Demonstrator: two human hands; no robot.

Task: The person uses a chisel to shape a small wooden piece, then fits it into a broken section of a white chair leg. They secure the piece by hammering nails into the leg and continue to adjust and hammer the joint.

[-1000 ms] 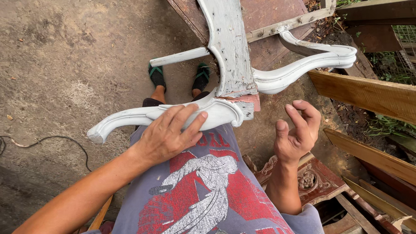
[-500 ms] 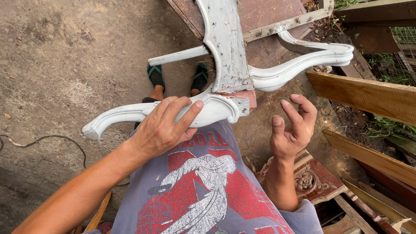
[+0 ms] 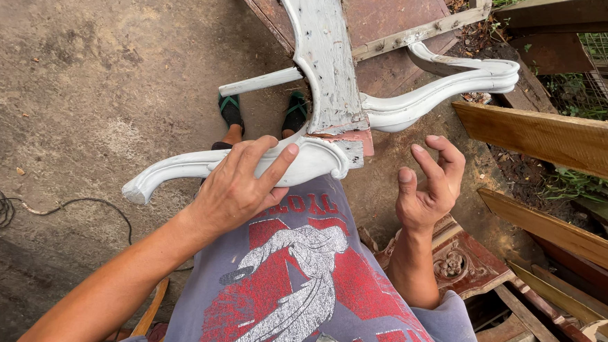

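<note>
A white-painted wooden chair frame (image 3: pixel 323 66) with worn paint stands against my waist, its curved arms spreading left and right. My left hand (image 3: pixel 239 185) rests on the left curved arm (image 3: pixel 172 169), fingers wrapped over its top near the joint. My right hand (image 3: pixel 430 189) hovers palm up just below and right of the joint, fingers curled apart, holding nothing. The right curved arm (image 3: pixel 445 91) reaches toward the planks. My feet in green sandals (image 3: pixel 263 111) show below the frame.
Bare concrete ground lies at left with a black cable (image 3: pixel 15 207). A brown wooden panel (image 3: pixel 379 14) lies under the frame. Wooden planks (image 3: pixel 559 144) and a carved reddish piece (image 3: pixel 461 263) crowd the right side. Plants and wire mesh sit at far right.
My left hand has slid a little along the curved arm and the frame sits slightly lower in view. My right hand has opened its fingers a bit more.
</note>
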